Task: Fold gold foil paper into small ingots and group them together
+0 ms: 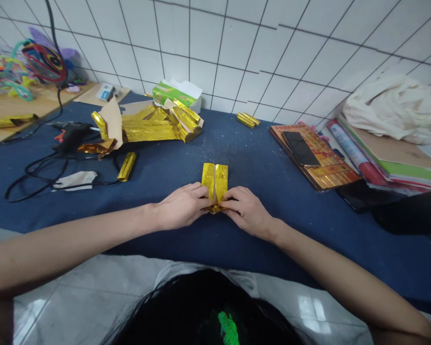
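A small sheet of gold foil paper (221,178) lies in front of me on the blue cloth, its two sides folded inward so they meet at a slit down the middle. My left hand (187,205) pinches its lower left edge, fingers closed. On the lower right edge, my right hand (249,211) grips it the same way with bent fingers. Between the fingertips the near end of the foil looks creased and slightly raised. Parts of both side edges are hidden under my fingers.
Blue cloth (158,167) covers the table. Gold foil pieces (151,129) heap at back left, near a black glue gun (73,136) with a looping cord. A gold roll (127,166) lies left. To the right, a phone (301,148) rests on stacked orange-gold sheets (335,170).
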{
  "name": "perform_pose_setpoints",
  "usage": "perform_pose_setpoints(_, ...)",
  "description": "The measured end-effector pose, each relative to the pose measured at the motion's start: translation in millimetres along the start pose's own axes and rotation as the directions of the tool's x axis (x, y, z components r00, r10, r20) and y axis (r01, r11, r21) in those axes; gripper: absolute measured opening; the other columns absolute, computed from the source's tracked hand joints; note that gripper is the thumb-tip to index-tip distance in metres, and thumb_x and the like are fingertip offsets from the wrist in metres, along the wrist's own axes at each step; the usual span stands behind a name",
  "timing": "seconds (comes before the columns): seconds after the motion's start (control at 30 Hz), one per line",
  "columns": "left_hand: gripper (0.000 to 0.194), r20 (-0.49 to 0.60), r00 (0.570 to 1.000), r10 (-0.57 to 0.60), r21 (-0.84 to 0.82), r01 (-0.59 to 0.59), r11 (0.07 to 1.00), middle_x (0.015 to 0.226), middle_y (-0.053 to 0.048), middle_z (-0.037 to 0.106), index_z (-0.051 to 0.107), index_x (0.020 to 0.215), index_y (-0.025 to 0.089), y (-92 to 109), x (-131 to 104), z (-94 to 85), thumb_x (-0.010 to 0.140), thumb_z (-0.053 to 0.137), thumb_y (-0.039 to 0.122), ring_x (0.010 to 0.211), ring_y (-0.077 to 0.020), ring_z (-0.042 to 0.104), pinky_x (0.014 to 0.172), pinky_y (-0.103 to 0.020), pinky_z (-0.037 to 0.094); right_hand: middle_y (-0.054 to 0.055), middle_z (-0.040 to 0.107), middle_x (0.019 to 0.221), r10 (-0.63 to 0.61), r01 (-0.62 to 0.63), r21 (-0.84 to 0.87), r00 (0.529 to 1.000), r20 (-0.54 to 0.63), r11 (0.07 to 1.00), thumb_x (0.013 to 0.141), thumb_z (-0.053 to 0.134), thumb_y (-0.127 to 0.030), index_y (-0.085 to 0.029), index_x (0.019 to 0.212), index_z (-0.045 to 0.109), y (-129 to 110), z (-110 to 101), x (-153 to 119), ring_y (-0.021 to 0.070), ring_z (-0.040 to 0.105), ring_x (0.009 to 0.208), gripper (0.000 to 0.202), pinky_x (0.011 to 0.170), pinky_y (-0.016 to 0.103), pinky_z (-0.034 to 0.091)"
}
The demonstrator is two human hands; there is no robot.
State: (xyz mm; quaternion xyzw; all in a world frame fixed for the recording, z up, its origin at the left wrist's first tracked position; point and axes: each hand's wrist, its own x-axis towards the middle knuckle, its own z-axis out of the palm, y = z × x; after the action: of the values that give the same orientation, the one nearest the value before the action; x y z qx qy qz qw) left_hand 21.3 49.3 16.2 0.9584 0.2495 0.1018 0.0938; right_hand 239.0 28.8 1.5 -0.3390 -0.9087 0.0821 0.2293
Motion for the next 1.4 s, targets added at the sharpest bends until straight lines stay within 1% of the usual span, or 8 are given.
perform_pose_setpoints(0.17,0.025,-0.054,0.999,-0.004,-0.043,0.002,0.999,0.089,-0.005,0.057,0.058,0.106,0.017,-2.4,-2.2,3.4,0.087,0.043,0.018,0.083,-0.0158,0.051,0.079,-0.030,0.043,0.006,0.058,0.084,0.035,-0.034,-0.032,0.999,0.025,0.999,0.085,0.050,-0.023,-0.019,0.088,0.067,-1.2,1.1,0.9,0.0178,0.049,0.081,0.017,0.075,0.034,0.042)
perform_pose_setpoints(0.4,0.023,-0.048,0.999,0.010,-0.045,-0.012,0.999,0.087,-0.005,0.058,0.065,0.095,0.019,0.7,0.3,0.1,0.087,0.043,0.019,0.079,-0.0154,0.051,0.076,-0.029,0.044,0.006,0.058,0.084,0.055,-0.055,-0.004,0.997,0.046,0.998,0.084,0.052,-0.024,-0.021,0.090,0.069,-0.6,-0.2,1.6,0.0175,0.048,0.080,0.017,0.074,0.034,0.041)
perform_pose_setpoints(0.5,0.020,-0.032,0.998,-0.046,-0.114,0.043,0.993,0.087,-0.004,0.059,0.066,0.093,0.019,1.3,1.8,-0.2,0.086,0.047,0.019,0.082,-0.0156,0.053,0.078,-0.029,0.044,0.005,0.060,0.084,0.093,-0.094,0.036,0.995,0.020,0.995,0.084,0.054,-0.023,-0.020,0.086,0.069,-0.7,0.1,2.1,0.0169,0.049,0.079,0.016,0.074,0.033,0.040)
perform_pose_setpoints(0.63,0.017,0.018,0.983,-0.183,-0.236,0.182,0.955,0.088,-0.004,0.063,0.067,0.090,0.017,1.0,7.3,-2.1,0.084,0.050,0.015,0.087,-0.0157,0.056,0.080,-0.028,0.045,0.003,0.062,0.079,0.183,-0.183,0.039,0.983,-0.001,0.982,0.083,0.055,-0.021,-0.019,0.079,0.068,-1.5,1.6,4.2,0.0160,0.049,0.075,0.013,0.073,0.033,0.039)
perform_pose_setpoints(0.8,0.014,0.080,0.941,-0.329,-0.291,0.338,0.895,0.083,-0.001,0.068,0.067,0.083,0.017,-0.3,14.5,-4.5,0.082,0.052,0.014,0.081,-0.0156,0.062,0.073,-0.025,0.045,0.002,0.062,0.075,0.276,-0.276,0.021,0.961,0.004,0.961,0.081,0.057,-0.022,-0.018,0.074,0.065,-1.0,2.3,6.8,0.0154,0.048,0.071,0.011,0.070,0.032,0.037)
perform_pose_setpoints(0.93,0.015,0.130,0.899,-0.418,-0.318,0.437,0.842,0.080,0.001,0.069,0.067,0.085,0.019,-2.9,16.7,-4.2,0.080,0.053,0.018,0.077,-0.0169,0.063,0.068,-0.024,0.043,0.000,0.062,0.070,0.333,-0.334,0.034,0.942,0.029,0.942,0.081,0.057,-0.022,-0.019,0.073,0.062,-1.9,1.0,10.4,0.0152,0.049,0.069,0.011,0.069,0.031,0.036)
perform_pose_setpoints(1.13,0.015,0.145,0.879,-0.455,-0.296,0.477,0.828,0.079,0.000,0.068,0.065,0.087,0.021,-3.5,18.7,-3.7,0.080,0.053,0.021,0.076,-0.0178,0.063,0.064,-0.025,0.042,0.000,0.063,0.071,0.392,-0.394,0.032,0.919,0.048,0.919,0.080,0.058,-0.021,-0.019,0.072,0.060,-5.3,-2.1,12.2,0.0161,0.050,0.070,0.008,0.068,0.031,0.036)
perform_pose_setpoints(1.4,0.011,0.141,0.891,-0.431,-0.186,0.452,0.873,0.072,0.001,0.064,0.061,0.086,0.020,-2.9,19.9,-2.9,0.078,0.054,0.022,0.068,-0.0170,0.061,0.058,-0.024,0.039,0.002,0.062,0.072,0.361,-0.359,-0.048,0.931,0.054,0.932,0.081,0.056,-0.022,-0.019,0.069,0.059,-6.7,-1.3,10.0,0.0172,0.050,0.072,0.013,0.067,0.032,0.036)
